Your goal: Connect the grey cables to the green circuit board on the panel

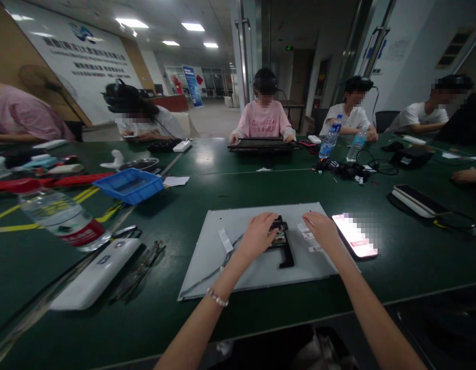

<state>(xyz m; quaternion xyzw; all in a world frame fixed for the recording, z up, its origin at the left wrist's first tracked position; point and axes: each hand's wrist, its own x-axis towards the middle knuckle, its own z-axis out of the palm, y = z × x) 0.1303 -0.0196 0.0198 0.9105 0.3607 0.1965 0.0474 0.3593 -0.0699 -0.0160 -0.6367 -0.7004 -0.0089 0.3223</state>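
Black bracket (287, 258): probably light, stiff; grip by edges. My left hand (258, 235) curls over it, right hand (321, 230) half-curled; holds unclear.

From here, two bare forearms (201, 326) stretch forward; a pale beaded bracelet (217, 297) rings the left wrist (233, 271); beyond it the bare left hand (258, 234) is palm-down, fingers bent; right of the bracelet, the bare right hand (321, 228) curls inward, its grip unclear.
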